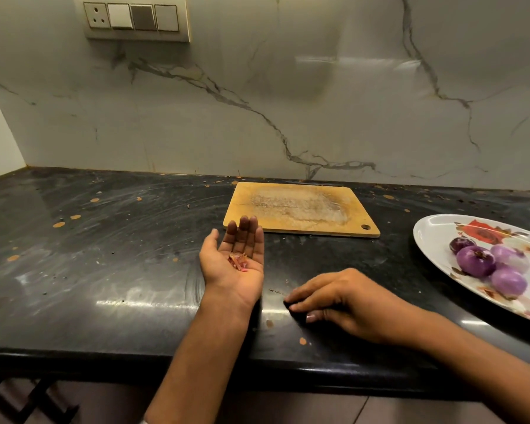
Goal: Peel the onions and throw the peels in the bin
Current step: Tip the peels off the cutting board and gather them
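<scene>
My left hand (233,255) lies palm up over the black counter, fingers straight, with a small heap of reddish onion peel bits (238,261) in the palm. Just to its right, my right hand (331,296) rests palm down on the counter, its fingertips touching the surface near a few tiny peel scraps (275,291). Several peeled purple onions (488,264) sit on a white flowered plate (435,228) at the far right. No bin is in view.
A worn wooden cutting board (300,209) lies behind my left hand, against the marble backsplash. The black counter (104,255) stretches left with small stains and crumbs. A switch panel (136,18) is on the wall, upper left. The counter's front edge runs below my forearms.
</scene>
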`<control>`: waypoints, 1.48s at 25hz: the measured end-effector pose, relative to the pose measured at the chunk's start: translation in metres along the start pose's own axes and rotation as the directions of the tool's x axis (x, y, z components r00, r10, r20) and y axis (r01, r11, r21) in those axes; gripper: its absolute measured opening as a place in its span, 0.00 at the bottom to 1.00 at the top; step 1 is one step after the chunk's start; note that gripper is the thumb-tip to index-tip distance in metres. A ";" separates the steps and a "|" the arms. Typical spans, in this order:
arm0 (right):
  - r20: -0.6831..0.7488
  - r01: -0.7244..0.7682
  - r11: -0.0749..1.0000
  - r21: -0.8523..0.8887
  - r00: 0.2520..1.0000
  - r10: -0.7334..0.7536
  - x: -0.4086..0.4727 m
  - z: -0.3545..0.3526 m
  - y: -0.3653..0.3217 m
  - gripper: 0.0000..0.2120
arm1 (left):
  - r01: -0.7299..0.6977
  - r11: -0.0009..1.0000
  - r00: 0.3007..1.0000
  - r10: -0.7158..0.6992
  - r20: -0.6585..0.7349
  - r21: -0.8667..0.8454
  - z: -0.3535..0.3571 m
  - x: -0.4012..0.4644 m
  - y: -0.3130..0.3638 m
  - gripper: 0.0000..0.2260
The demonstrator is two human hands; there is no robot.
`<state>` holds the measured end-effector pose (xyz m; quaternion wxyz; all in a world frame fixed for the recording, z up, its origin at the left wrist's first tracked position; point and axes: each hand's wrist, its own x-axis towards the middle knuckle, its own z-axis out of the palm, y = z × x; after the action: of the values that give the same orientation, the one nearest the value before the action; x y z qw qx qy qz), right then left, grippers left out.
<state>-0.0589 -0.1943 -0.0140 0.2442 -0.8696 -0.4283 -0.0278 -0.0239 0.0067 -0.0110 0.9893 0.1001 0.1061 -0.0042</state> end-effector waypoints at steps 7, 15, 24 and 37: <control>-0.114 -0.099 0.995 0.004 0.989 0.099 0.013 0.000 0.005 0.16 | 0.054 0.998 0.999 -0.054 0.003 0.030 -0.002 -0.007 -0.010 0.15; -0.352 -0.221 0.769 0.600 0.791 0.501 0.052 -0.007 -0.015 0.11 | 0.080 0.994 0.997 -0.079 -0.012 0.078 -0.003 -0.011 -0.029 0.20; -0.399 -0.145 0.970 0.194 0.892 0.213 0.070 -0.008 -0.043 0.10 | 0.159 0.987 0.987 -0.159 -0.020 0.009 0.001 -0.011 -0.038 0.20; -0.449 -0.089 0.973 0.212 0.876 0.177 0.061 0.001 -0.041 0.28 | 0.125 0.992 0.991 -0.126 0.046 0.016 0.001 -0.010 -0.042 0.21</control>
<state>-0.0514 -0.1280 0.0179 0.4203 -0.8386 -0.2970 -0.1783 -0.0344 -0.0350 -0.0161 0.9886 0.0996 0.0888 -0.0694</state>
